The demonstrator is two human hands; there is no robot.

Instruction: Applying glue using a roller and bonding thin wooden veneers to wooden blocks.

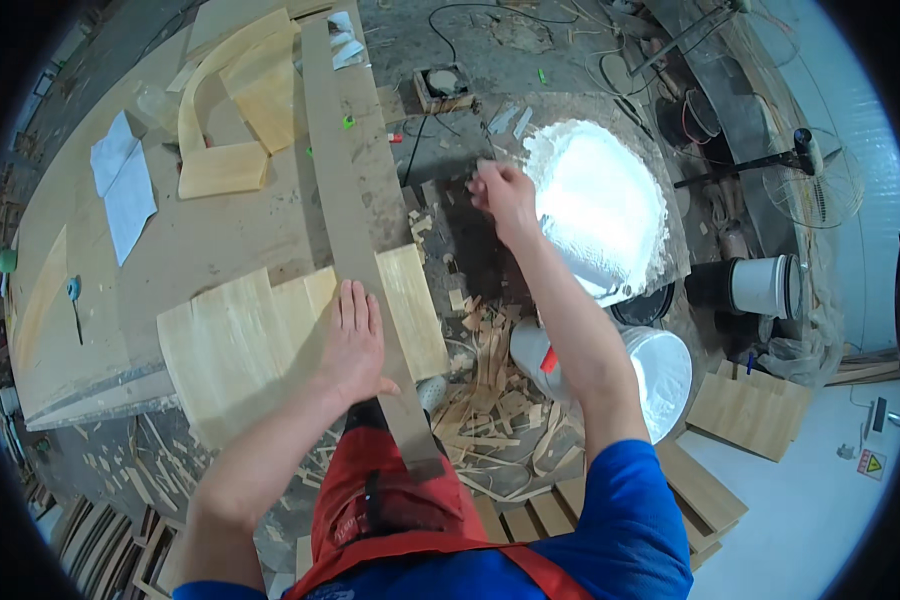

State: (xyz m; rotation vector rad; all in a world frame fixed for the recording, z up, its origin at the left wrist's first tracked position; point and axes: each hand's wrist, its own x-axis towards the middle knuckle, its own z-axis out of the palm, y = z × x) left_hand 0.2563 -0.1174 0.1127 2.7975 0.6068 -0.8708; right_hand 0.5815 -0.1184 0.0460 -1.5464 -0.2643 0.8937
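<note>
My left hand [355, 345] lies flat with its fingers stretched out, pressing on a long, straight grey-brown strip [342, 200]. The strip crosses a pale wood veneer sheet [225, 345] at the table's near edge, and its near end hangs over my red apron. More of the veneer shows right of the strip. Past the table's right edge my right hand [507, 195] is raised, its fingers curled together, close to a white mass [600, 190] on a board. What it holds, if anything, I cannot make out.
On the table [240, 235] lie curved veneer pieces [225, 170], a white paper [125, 185] and a blue-handled tool [74, 292]. Wood offcuts [500, 390] litter the floor. To the right stand a white bucket [660, 375], a fan [805, 155] and stacked boards [750, 410].
</note>
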